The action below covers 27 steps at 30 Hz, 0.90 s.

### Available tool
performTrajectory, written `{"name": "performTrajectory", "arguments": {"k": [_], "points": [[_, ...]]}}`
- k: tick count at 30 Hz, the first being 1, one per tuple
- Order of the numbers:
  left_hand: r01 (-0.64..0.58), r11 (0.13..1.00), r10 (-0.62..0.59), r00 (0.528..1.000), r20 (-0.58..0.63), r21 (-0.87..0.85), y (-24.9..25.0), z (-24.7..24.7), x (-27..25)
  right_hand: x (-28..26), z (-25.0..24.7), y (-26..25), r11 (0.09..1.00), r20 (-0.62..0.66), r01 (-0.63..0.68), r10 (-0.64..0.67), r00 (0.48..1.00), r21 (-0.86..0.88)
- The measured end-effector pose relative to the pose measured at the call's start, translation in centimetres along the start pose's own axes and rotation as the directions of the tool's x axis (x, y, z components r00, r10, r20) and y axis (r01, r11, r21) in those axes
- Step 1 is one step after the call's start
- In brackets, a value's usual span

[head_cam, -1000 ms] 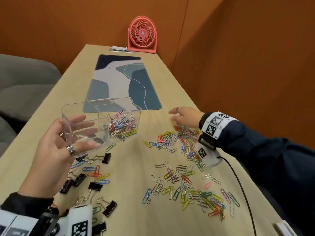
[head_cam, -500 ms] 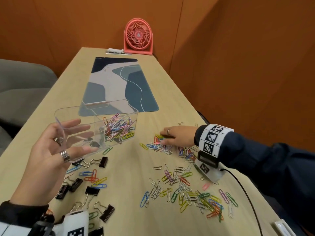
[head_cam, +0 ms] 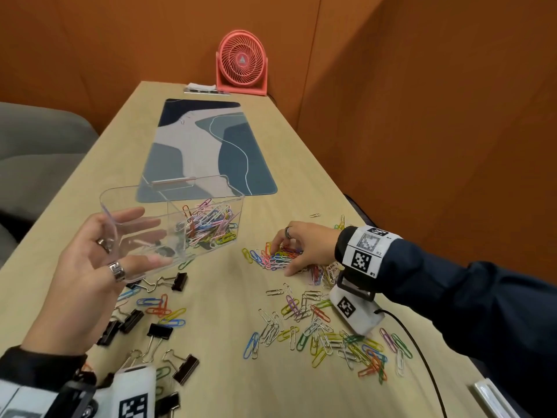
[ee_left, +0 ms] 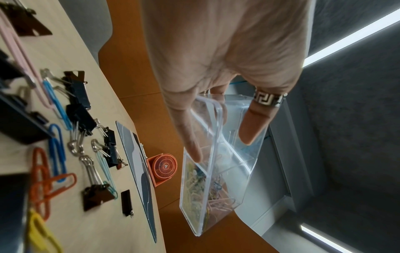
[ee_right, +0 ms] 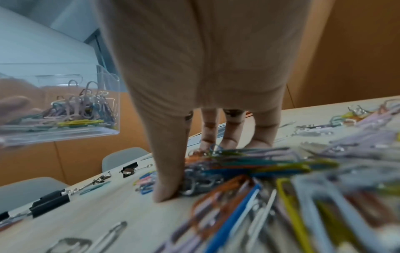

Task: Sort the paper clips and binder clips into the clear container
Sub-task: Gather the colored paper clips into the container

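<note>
My left hand (head_cam: 135, 236) pinches the left end of the clear container (head_cam: 171, 203) and holds it tilted above the table; its wall passes between my fingers (ee_left: 249, 130). Coloured paper clips (head_cam: 211, 224) fill its right compartment, and something small and dark lies in the left one. My right hand (head_cam: 281, 257) rests on the table right of the container, thumb and curled fingers closing round a bunch of paper clips (ee_right: 227, 164). More paper clips (head_cam: 316, 327) lie scattered toward me. Black binder clips (head_cam: 177, 280) lie under and near my left hand.
A blue patterned desk mat (head_cam: 205, 152) lies behind the container, and a pink fan (head_cam: 241, 63) stands at the table's far end. An orange wall runs close along the right edge. A grey chair (head_cam: 36, 152) is at the left. A black cable (head_cam: 422, 357) trails from my right wrist.
My right hand has slid left and toward me across the table, dragging clips toward the container, and its fingers have curled round a bunch. My left hand still holds the container up.
</note>
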<state>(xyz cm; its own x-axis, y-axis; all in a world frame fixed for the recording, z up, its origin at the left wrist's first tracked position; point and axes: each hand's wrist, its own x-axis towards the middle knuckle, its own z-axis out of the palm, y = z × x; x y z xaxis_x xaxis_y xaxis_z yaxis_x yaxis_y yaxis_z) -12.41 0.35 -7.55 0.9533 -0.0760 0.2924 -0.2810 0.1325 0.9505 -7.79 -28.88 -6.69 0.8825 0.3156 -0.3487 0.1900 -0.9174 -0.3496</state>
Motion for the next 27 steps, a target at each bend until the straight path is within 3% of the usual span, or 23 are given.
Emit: {"name": "performTrajectory", "arguments": {"k": [16, 23, 27], "points": [[0.053, 0.997, -0.053, 0.999, 0.000, -0.052, 0.5, 0.4, -0.3, 0.4, -0.2, 0.3, 0.997, -0.125, -0.024, 0.033, 0.992, 0.074], [0.074, 0.995, -0.073, 0.997, 0.018, -0.069, 0.8, 0.3, -0.4, -0.1, -3.2, -1.1, 0.995, -0.255, 0.057, -0.034, 0.966, 0.086], [0.116, 0.993, -0.115, 0.993, 0.015, -0.039, 0.8, 0.4, -0.4, -0.8, -6.1, -2.9, 0.987, -0.409, 0.125, -0.073, 0.910, 0.100]]}}
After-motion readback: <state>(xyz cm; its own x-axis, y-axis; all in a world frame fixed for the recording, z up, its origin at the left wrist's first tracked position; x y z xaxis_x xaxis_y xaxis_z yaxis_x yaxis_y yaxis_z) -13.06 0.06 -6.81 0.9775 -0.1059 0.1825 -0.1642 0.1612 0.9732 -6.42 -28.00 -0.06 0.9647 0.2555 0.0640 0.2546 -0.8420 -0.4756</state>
